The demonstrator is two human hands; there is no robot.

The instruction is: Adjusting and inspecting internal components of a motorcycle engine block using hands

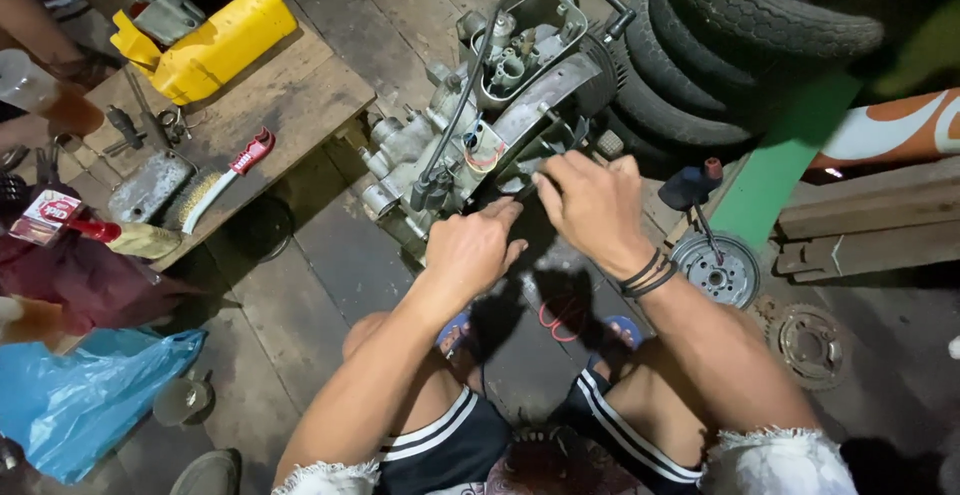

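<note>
Beside both hands, yellow jerrycan (pixel 215 40) holds a grey part (pixel 165 10).

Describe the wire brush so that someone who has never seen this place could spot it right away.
Start at the yellow container upper left, on a low wooden platform. Toward the platform's near edge lies the wire brush. Unlike the grey metal parts beside it, it has a red-and-white handle and pale bristles.

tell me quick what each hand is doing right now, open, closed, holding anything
Left hand: curled closed against the engine; what it grips cannot be told.
Right hand: fingers bent, pressed onto the engine's dark side; any held thing is hidden.
</note>
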